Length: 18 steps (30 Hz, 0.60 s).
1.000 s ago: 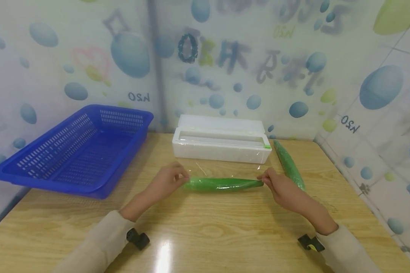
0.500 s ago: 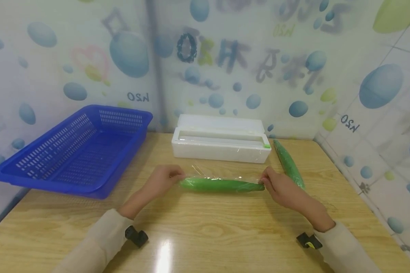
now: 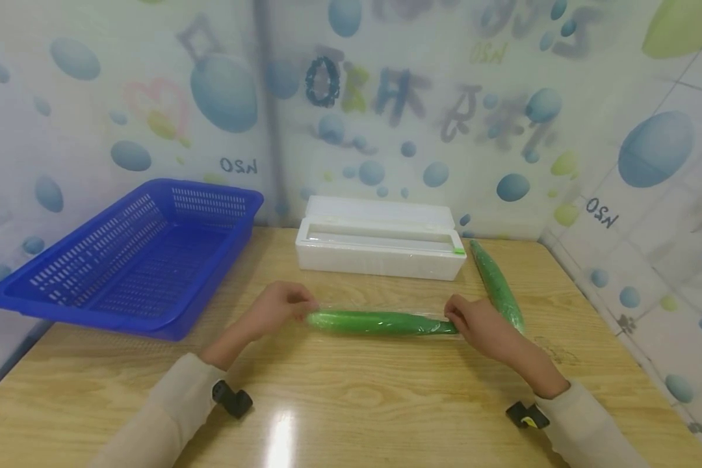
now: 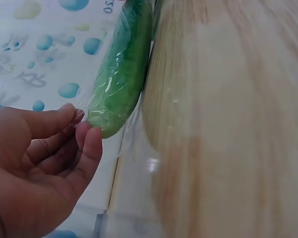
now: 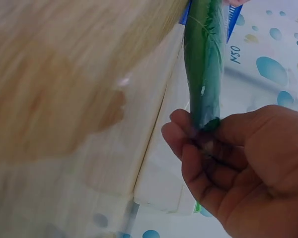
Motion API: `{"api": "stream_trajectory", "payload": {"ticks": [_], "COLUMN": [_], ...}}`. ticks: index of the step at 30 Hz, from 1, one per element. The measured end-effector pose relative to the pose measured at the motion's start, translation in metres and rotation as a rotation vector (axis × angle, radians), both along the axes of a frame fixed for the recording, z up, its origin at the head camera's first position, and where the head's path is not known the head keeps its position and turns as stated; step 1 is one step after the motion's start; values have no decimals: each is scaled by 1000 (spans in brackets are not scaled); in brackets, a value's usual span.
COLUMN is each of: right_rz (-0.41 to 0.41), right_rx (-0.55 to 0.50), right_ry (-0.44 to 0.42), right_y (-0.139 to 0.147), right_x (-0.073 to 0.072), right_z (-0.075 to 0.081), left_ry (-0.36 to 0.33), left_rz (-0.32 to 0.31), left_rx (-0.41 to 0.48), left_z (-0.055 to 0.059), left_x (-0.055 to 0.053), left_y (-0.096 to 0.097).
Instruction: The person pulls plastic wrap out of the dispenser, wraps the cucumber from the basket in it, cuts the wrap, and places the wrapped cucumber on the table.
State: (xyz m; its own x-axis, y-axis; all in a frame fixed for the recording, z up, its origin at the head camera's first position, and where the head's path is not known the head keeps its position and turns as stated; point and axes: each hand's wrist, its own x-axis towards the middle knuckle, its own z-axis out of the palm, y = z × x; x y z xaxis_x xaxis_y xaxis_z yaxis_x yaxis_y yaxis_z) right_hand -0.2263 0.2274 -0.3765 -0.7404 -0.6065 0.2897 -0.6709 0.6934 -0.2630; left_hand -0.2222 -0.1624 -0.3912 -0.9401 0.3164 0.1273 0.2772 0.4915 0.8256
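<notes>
A long green cucumber (image 3: 380, 322), wrapped in clear cling film, lies crosswise between my two hands. My left hand (image 3: 277, 309) pinches the film at the cucumber's pale left end; in the left wrist view, a gathered bit of film (image 4: 79, 117) shows between thumb and fingers. At the darker right end, my right hand (image 3: 485, 325) pinches the film close to the tip. The right wrist view shows this cucumber (image 5: 206, 54) with its tip right at the fingers and thumb. Creases and shine in the film run along the green skin.
A white cling film box (image 3: 380, 257) with its lid up stands behind the cucumber. Another film-wrapped cucumber (image 3: 496, 283) lies at the right, just beyond my right hand. A blue plastic basket (image 3: 178, 325) sits at the left. The patterned wall (image 3: 386, 149) borders the wooden table (image 3: 351, 403).
My left hand has moved slightly left and the cucumber a little nearer to me. The loose film that stood up along its far side now lies lower and closer to it.
</notes>
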Motion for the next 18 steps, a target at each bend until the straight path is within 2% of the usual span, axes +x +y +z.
{"api": "stream_trajectory", "payload": {"ticks": [2,7,8,9,14,18], "right_rz": [12,71,81,93,135,132], "right_rx": [-3,1,6,10,0,-37], "right_ry": [13,-10,-19,-32,-93,-127], "right_y": [0,1,2,2,7,10], "right_x": [0,1,1,1,-1,-2], "right_z": [-1,-2,-2,-2,-2,-2], "left_ry": [-27,-102,-108,-113,-93,-108], "left_rz": [-17,-66,-76,-84,-110,-136], "left_rx": [15,51,53,57,39,35], "left_z": [8,3,-2,-8,-8,-7], "left_x": [5,4,1,-3,-2,-1], "left_y": [2,-1,-3,-5,-4,-3]}}
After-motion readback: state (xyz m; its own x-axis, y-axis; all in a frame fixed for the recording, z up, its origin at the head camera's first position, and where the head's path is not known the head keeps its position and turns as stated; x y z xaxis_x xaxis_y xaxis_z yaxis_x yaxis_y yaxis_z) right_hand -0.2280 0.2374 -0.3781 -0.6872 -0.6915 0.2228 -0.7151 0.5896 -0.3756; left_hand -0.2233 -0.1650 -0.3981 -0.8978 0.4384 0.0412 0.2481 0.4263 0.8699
